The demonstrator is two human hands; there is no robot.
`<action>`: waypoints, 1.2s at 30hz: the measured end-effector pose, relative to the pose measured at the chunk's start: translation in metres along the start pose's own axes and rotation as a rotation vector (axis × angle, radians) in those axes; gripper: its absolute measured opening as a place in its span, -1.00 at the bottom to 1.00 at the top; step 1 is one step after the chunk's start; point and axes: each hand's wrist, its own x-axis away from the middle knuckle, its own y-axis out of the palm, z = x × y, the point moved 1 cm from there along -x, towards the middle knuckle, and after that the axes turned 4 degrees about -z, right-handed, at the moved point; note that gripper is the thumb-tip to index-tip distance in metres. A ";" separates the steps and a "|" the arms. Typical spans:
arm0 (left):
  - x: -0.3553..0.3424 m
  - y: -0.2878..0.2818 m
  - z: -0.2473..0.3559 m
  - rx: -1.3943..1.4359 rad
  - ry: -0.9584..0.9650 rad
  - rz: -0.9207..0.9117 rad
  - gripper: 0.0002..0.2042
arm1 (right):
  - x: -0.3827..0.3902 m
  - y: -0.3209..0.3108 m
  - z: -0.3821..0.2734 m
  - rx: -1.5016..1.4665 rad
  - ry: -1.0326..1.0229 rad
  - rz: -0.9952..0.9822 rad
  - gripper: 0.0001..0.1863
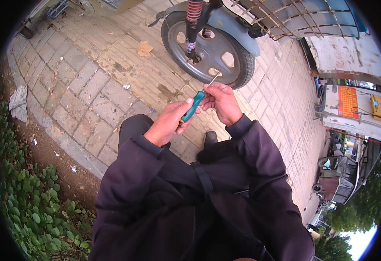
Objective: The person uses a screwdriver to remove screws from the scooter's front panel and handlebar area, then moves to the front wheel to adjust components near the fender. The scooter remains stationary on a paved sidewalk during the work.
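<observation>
Both hands held a teal-handled screwdriver [194, 105] above brick paving [86, 82]: the left hand [169, 123] wrapped its handle, the right hand [221, 102] pinched the shaft, just short of a scooter's rear wheel [208, 50]; open pavement lay leftward.

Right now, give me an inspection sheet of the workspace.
Surface: brick paving, stained.
Job's things: green-handled screwdriver, metal shaft pointing at the rear wheel of a parked scooter.
Clutter: dry leaf, paper scraps, grey rag by the kerb.
Hands: left hand grips the handle; right hand pinches near the shaft's base.
Cables: thin wires on the orange panel.
Surroundings: ground plants, wire basket, trees.
</observation>
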 end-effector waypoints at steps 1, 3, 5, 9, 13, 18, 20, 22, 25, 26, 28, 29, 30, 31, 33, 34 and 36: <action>0.002 -0.005 -0.003 0.052 -0.007 0.002 -0.50 | 0.003 0.004 -0.005 0.016 0.010 -0.026 -0.80; 0.001 -0.014 -0.006 0.060 0.025 0.030 -0.53 | 0.013 0.006 -0.023 0.085 0.111 0.031 -0.80; -0.005 -0.020 -0.007 -0.017 0.119 0.086 -0.56 | 0.023 0.004 -0.049 0.268 0.066 -0.043 -0.77; -0.034 -0.018 0.010 -0.052 0.269 0.251 -0.86 | 0.032 -0.002 -0.071 0.294 0.070 -0.075 -0.78; -0.091 -0.001 0.066 -0.308 0.625 0.243 -0.80 | 0.026 -0.013 -0.064 0.208 0.068 -0.078 -0.78; -0.158 0.028 0.141 -1.135 0.938 0.381 -0.65 | 0.010 -0.036 -0.062 0.178 -0.062 -0.071 -0.72; -0.168 0.037 0.151 -1.355 0.988 0.424 -0.64 | 0.001 -0.044 -0.056 0.166 -0.054 -0.059 -0.67; -0.174 0.042 0.159 -1.452 0.973 0.414 -0.64 | -0.005 -0.051 -0.049 0.124 -0.047 -0.036 -0.66; -0.180 0.042 0.169 -1.497 0.930 0.345 -0.61 | -0.009 -0.061 -0.042 0.098 -0.050 -0.040 -0.64; -0.182 0.041 0.170 -1.511 0.942 0.353 -0.65 | -0.009 -0.064 -0.041 0.114 -0.061 -0.045 -0.63; -0.187 0.039 0.172 -1.534 0.965 0.373 -0.73 | -0.007 -0.067 -0.041 0.140 -0.076 -0.064 -0.63; -0.188 0.037 0.173 -1.540 1.015 0.350 -0.75 | -0.006 -0.067 -0.042 0.148 -0.079 -0.079 -0.63; -0.189 0.035 0.173 -1.542 1.066 0.327 -0.78 | -0.004 -0.067 -0.044 0.148 -0.113 -0.128 -0.64; -0.190 0.034 0.174 -1.543 1.119 0.303 -0.80 | -0.003 -0.067 -0.044 0.158 -0.066 -0.094 -0.64; -0.195 0.032 0.181 -1.698 1.178 0.282 -0.83 | -0.002 -0.066 -0.044 0.157 -0.034 -0.093 -0.64; -0.195 0.032 0.183 -1.777 1.207 0.270 -0.85 | -0.002 -0.065 -0.044 0.152 -0.017 -0.091 -0.64; -0.198 0.033 0.183 -1.801 1.108 0.291 -0.86 | -0.003 -0.066 -0.042 0.153 0.029 -0.059 -0.64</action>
